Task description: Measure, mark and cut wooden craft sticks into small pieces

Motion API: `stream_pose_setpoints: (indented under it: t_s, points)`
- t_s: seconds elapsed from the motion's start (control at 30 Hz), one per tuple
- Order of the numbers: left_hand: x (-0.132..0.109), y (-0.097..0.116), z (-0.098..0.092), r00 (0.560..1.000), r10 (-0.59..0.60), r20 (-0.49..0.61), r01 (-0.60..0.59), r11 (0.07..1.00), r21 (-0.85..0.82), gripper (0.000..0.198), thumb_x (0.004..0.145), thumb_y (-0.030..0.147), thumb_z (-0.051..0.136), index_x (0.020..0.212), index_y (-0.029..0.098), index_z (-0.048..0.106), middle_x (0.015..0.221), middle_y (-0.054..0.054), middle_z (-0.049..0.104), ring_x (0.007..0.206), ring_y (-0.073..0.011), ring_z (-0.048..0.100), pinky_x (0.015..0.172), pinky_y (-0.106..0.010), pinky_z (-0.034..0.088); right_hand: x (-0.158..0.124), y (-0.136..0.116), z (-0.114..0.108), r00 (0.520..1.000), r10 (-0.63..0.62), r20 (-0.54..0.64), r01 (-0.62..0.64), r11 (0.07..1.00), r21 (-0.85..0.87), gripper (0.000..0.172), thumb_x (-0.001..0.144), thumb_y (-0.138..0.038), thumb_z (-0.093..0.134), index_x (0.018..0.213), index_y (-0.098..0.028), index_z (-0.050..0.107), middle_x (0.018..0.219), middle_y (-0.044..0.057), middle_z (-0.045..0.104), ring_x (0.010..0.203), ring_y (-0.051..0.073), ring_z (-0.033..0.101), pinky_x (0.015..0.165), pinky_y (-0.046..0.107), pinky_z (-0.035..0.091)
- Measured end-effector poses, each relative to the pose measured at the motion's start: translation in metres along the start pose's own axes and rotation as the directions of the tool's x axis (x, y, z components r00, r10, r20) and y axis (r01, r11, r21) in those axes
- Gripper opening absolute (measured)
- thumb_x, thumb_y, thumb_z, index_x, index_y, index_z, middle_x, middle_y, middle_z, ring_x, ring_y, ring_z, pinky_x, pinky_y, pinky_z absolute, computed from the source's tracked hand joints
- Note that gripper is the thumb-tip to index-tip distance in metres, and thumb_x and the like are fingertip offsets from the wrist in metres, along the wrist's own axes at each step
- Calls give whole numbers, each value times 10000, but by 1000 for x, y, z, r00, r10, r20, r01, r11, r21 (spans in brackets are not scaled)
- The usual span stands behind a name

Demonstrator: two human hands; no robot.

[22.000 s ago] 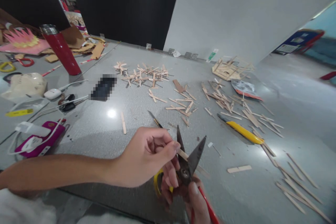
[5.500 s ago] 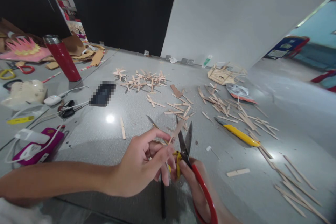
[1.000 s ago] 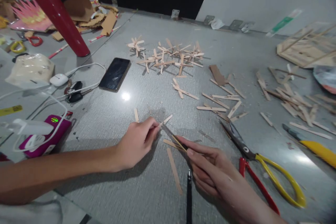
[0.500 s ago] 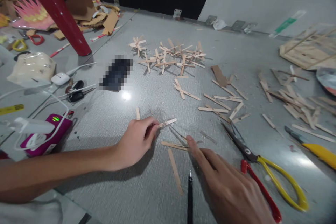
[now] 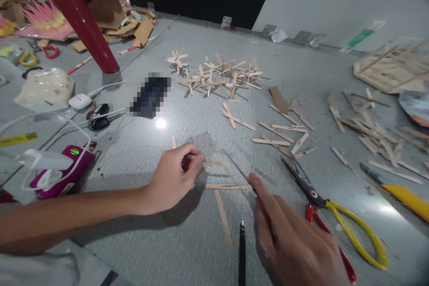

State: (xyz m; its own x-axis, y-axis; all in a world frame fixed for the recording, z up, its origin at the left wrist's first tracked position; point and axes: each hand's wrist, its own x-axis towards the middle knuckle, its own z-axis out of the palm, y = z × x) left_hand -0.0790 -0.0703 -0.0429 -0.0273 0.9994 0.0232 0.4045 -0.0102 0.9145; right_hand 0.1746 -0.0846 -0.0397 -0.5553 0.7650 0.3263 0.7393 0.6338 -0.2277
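Note:
My left hand (image 5: pixel 177 174) pinches a small wooden stick (image 5: pixel 219 163) between thumb and fingertips, its free end pointing right. My right hand (image 5: pixel 291 232) is closed round a thin, pointed tool (image 5: pixel 237 170) whose tip reaches up and left toward that stick, apart from it. Between the hands, a slit wooden stick (image 5: pixel 226 186) lies flat on the grey table, with a plain stick (image 5: pixel 223 219) below it. A black pen (image 5: pixel 241 250) rests beside my right hand. Part of another stick (image 5: pixel 174 142) shows behind my left hand.
Crossed-stick pieces (image 5: pixel 214 76) stand at the back; loose sticks (image 5: pixel 281 136) lie right of centre. Scissors (image 5: pixel 313 194) and a yellow cutter (image 5: pixel 402 190) lie right. Left are a red bottle (image 5: pixel 83 27), a blurred-out dark object (image 5: pixel 150 96) and a purple power bank (image 5: pixel 63 172).
My right hand has drawn back slightly to the right with the tool, uncovering more of the slit stick. The stick in my left hand has tilted, its free end now lower.

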Motion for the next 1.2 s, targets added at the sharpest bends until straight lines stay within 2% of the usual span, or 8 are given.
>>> stream_pose_setpoints:
  t_s: [0.07,0.17,0.3,0.43,0.53,0.7,0.87,1.2]
  points:
    - [1,3,0,999,-33,31,36,995,-90,225,988,310,566,816,167,595,619,48,518,534,-85,437,507,-203,329,11,-2,-1,978,209,-9,-202,954,222,375,1030,-229,535,1387,-182,639,842,60,772,535,168,669,536,270,554]
    - [0,7,0,983,-66,173,103,971,-216,235,962,340,622,809,164,597,613,55,503,525,-72,422,483,-186,307,30,-10,1,909,385,162,-403,707,581,205,986,-367,614,1042,-205,727,770,42,744,620,183,690,556,256,553]
    - [-3,13,5,925,-123,358,286,847,-448,334,934,484,696,858,179,581,539,74,508,434,-71,435,403,-175,343,42,-25,6,843,404,354,-498,338,799,319,941,-493,676,794,-212,636,600,-23,592,513,128,544,472,224,451]
    - [-8,14,14,888,-113,446,385,715,-583,447,772,517,872,876,156,631,641,25,621,537,-102,581,470,-207,507,39,-36,10,782,427,455,-557,150,817,447,886,-632,716,809,-222,556,540,-90,444,443,84,360,394,196,296]
    - [-9,13,18,897,-147,416,386,719,-578,424,812,503,847,844,124,658,655,8,620,571,-95,607,492,-190,520,36,-36,13,790,413,454,-549,146,823,483,887,-683,691,831,-219,571,538,-96,407,447,88,340,395,200,274]
    - [-6,9,10,918,-125,377,340,736,-585,384,958,525,678,955,161,557,775,-24,681,567,-149,708,453,-233,571,30,-19,21,824,476,307,-482,304,822,463,969,-648,596,830,-206,606,552,-84,379,454,97,330,413,217,270]
    - [-6,5,6,943,-102,316,271,785,-556,269,1002,406,610,919,223,431,651,80,582,417,-75,578,367,-150,454,22,-7,26,852,445,276,-476,438,763,364,1020,-544,567,956,-193,640,609,-61,445,500,116,397,442,225,323]
    - [-9,3,6,932,-124,341,264,877,-401,217,969,298,589,861,208,424,817,5,671,411,-54,596,347,-125,368,9,-11,25,879,334,340,-451,351,820,468,1055,-438,562,1451,-200,486,684,-12,703,452,112,529,456,220,452]
